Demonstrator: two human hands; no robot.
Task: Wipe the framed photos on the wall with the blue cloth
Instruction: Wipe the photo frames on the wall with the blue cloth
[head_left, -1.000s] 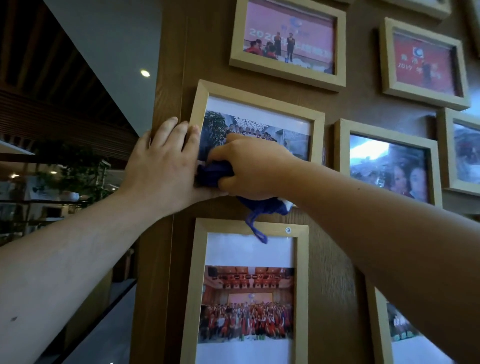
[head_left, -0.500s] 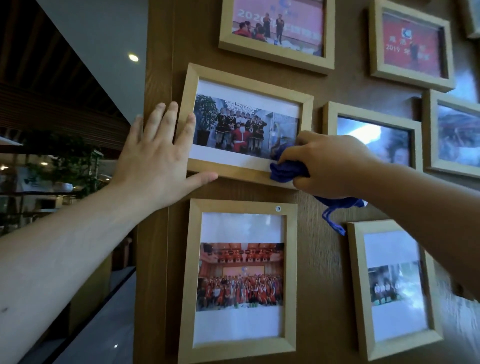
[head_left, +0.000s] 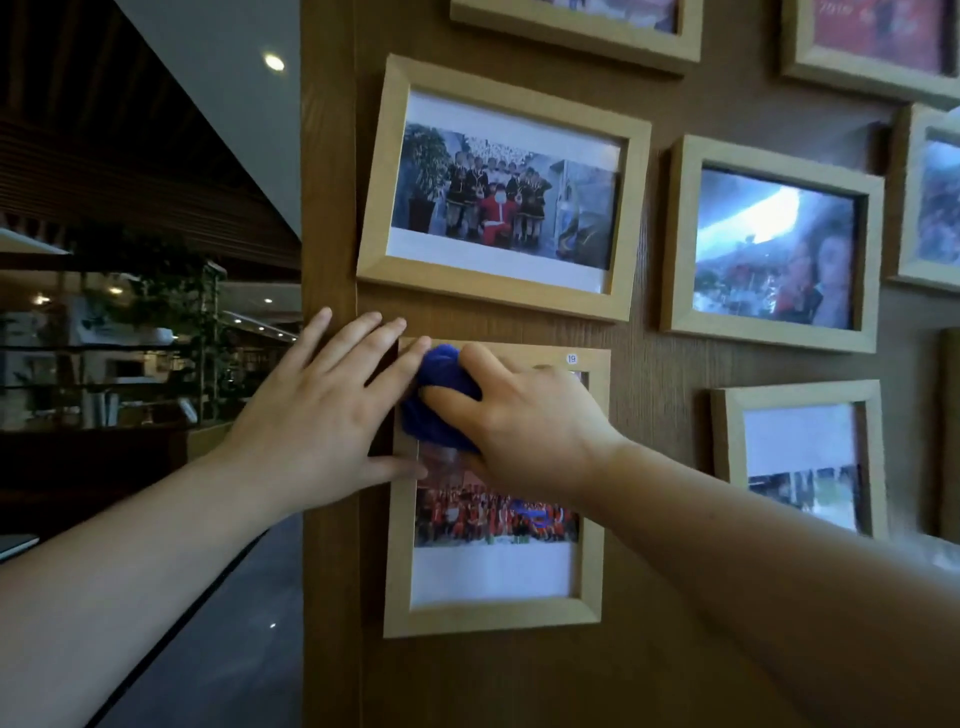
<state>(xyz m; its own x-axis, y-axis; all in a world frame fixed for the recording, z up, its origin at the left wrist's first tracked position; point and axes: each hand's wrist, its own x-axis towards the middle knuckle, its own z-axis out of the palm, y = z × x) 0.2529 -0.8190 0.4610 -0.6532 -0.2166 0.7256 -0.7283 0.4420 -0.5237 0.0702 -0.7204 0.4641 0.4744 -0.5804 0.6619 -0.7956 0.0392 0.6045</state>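
Observation:
Several light wooden framed photos hang on a brown wood wall. My right hand (head_left: 524, 421) presses a bunched blue cloth (head_left: 436, 400) against the upper left glass of the portrait frame (head_left: 493, 618), which shows a group in red. My left hand (head_left: 317, 415) lies flat with fingers spread on that frame's left edge and the wall beside it, holding nothing. Directly above hangs the landscape frame (head_left: 379, 182) with a group around a figure in a red suit; neither hand touches it.
More frames hang to the right: a bluish photo frame (head_left: 675, 234) and a lower frame (head_left: 722, 441). The wall's left edge (head_left: 327, 623) drops off to an open dim hall with plants (head_left: 171, 312) and ceiling lights.
Both hands moved down from the upper landscape frame to the portrait frame below it. The cloth went from that upper frame's lower right corner to the lower frame's upper left.

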